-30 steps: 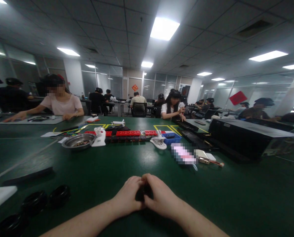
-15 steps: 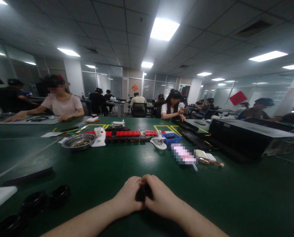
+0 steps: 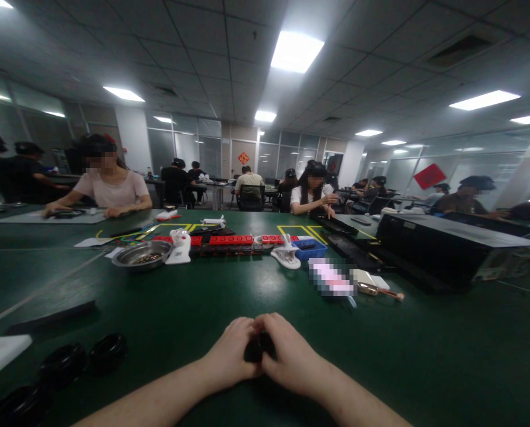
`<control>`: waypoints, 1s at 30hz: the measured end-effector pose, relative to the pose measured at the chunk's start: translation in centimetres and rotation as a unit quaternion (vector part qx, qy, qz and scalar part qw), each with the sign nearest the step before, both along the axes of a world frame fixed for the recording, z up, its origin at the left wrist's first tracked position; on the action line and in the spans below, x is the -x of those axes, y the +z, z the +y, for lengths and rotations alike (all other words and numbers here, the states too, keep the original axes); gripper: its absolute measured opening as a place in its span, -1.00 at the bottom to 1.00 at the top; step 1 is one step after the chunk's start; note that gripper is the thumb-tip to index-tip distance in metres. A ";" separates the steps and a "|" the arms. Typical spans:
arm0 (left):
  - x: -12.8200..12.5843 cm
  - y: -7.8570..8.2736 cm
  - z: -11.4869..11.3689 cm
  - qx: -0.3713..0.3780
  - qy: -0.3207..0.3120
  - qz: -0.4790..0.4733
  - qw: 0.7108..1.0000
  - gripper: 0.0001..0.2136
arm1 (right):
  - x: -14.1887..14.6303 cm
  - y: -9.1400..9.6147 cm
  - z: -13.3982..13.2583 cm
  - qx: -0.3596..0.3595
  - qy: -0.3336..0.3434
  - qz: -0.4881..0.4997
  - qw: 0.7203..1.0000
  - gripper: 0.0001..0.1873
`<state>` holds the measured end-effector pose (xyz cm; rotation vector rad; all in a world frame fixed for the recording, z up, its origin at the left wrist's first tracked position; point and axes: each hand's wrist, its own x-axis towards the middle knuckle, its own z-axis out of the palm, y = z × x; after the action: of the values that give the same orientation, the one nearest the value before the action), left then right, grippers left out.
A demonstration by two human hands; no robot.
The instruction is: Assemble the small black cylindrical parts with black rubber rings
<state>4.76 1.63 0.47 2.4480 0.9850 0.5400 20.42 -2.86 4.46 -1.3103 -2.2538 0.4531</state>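
Observation:
My left hand (image 3: 233, 351) and my right hand (image 3: 289, 356) meet at the front middle of the table, fingertips together and thumbs close to each other. Both are closed around a black object (image 3: 253, 350). Only a dark, glossy patch of it shows between the fingers and thumbs, so its shape and kind are hidden. Left of my forearm lie several black ring-shaped parts, among them one ring (image 3: 108, 354) and another (image 3: 63, 365).
On the green table (image 3: 194, 302) stand a metal bowl (image 3: 129, 259) of small parts, a white clamp-like thing (image 3: 286, 256), a blue bin (image 3: 315, 251), a red-and-black strip (image 3: 229, 241) and a large black case (image 3: 434, 249). Co-workers (image 3: 114, 190) sit across the table.
My hands stay nearly in place, with only a slight shift of the right fingers. Across the table, the left co-worker's hand has moved inward; the other co-worker's raised hand has changed position.

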 end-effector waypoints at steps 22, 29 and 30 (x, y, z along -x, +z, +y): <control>0.1 -0.4 0.0 -0.010 0.009 -0.009 1.000 -0.72 | -0.2 0.0 0.3 0.010 -0.096 -0.006 0.995 -0.65; 0.1 0.0 -0.1 0.000 -0.005 -0.011 1.000 -0.61 | -0.2 0.2 0.0 0.013 0.008 0.005 1.000 -0.56; 0.1 -0.1 0.0 -0.002 -0.003 -0.011 1.000 -0.62 | -0.2 0.2 0.0 0.008 -0.002 0.006 1.000 -0.55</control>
<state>4.63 1.59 0.42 2.4418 0.9692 0.5667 20.63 -2.91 4.66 -1.3154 -2.2412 0.4768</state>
